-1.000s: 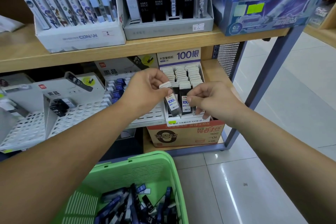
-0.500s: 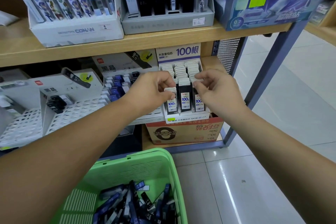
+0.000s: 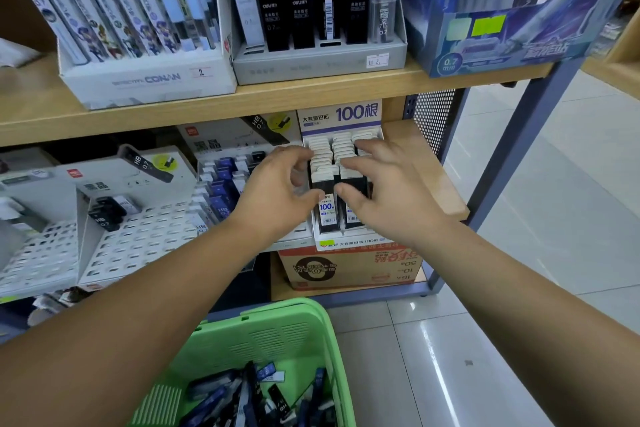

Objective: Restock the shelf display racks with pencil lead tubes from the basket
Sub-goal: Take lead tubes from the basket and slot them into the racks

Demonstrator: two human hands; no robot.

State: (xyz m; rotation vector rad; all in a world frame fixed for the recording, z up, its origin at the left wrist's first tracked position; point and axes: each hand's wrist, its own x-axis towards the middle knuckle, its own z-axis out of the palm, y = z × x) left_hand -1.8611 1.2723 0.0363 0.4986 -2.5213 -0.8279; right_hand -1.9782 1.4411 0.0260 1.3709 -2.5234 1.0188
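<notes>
Green plastic is nearest to us: one basket point(image 3: 263, 333) sits low in front of us. A heap of dark and blue pencil lead tubes point(image 3: 256, 395) lies in it, too mixed up to count.

Past the basket, our two arms reach to the lower shelf. Our left hand point(image 3: 277, 194) and our right hand point(image 3: 391, 194) are both at one white display rack point(image 3: 346, 243). The fingers of both hands are spread wide and bent a little. The right fingers lie on the white caps, and both thumbs touch the front of the rack's tubes. We hold no tube that we can see.

The rack is full of capped tubes point(image 3: 322, 152), black with white tops, in three rows from front to back. One front tube point(image 3: 326, 208) says 100. Below the rack is one orange box point(image 3: 349, 267).

To the left stands one rack of blue tubes point(image 3: 221, 191). Further left are two white racks with holes point(image 3: 138, 246). A few small black tubes point(image 3: 107, 211) lie at the top of the nearer one.

Higher and further back is the wooden top shelf point(image 3: 277, 97). Three boxes stand on it. The white box point(image 3: 145, 80) holds long cartoon packs. The grey box point(image 3: 318, 62) holds four tall black packs, with a pale one at each end. The blue box point(image 3: 485, 45) is on the right.
</notes>
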